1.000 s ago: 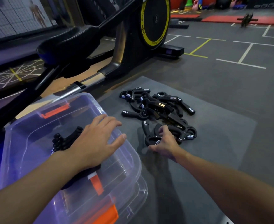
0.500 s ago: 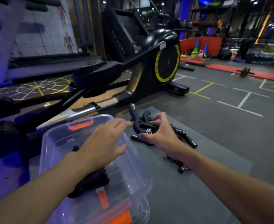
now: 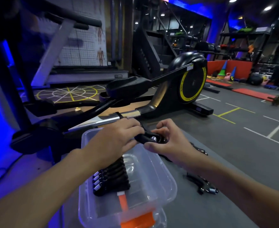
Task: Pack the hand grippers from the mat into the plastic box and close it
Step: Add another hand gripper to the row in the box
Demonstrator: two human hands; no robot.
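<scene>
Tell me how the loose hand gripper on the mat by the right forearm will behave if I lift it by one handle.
Probably rigid: the loose hand gripper looks like hard black handles joined by a metal spring, so the other handle may swing slightly. Lying flat on the mat, it seems unlikely to roll.

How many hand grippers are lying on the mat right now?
2 in view: one hand gripper lies on the mat right of the plastic box; another peeks out beyond the right hand. The right arm may hide more.
</scene>
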